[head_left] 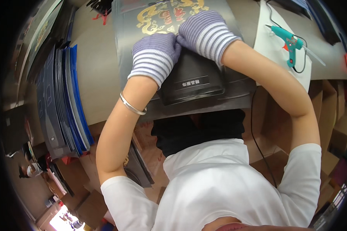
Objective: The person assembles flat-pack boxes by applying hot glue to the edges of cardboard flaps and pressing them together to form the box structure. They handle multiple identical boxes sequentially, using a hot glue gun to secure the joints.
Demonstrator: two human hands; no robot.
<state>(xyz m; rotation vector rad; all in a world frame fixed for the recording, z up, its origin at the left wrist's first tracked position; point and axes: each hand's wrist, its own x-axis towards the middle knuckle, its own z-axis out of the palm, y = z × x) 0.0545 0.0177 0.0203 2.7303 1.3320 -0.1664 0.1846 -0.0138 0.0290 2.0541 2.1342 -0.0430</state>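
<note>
Both hands wear knitted gloves with purple and white stripes. My left hand (156, 54) has its fingers curled down at the far end of a black moulded piece (192, 73) with a raised, box-like shape and a printed label strip. Close against it, thumb to thumb, my right hand (204, 34) is bent over the same end, fingers together. Their fingertips are hidden under the gloves' backs. The black piece lies on a dark grey sheet (129, 19) decorated with a gold and red pattern (152, 19) beyond my hands.
On the left a stack of dark and blue-edged panels (71, 100) stands on edge. A teal glue gun (289, 40) with its cord lies on white paper (264, 42) at the right. Cardboard boxes (327, 115) are below the table (92, 69). A black cable (254, 134) hangs beside me.
</note>
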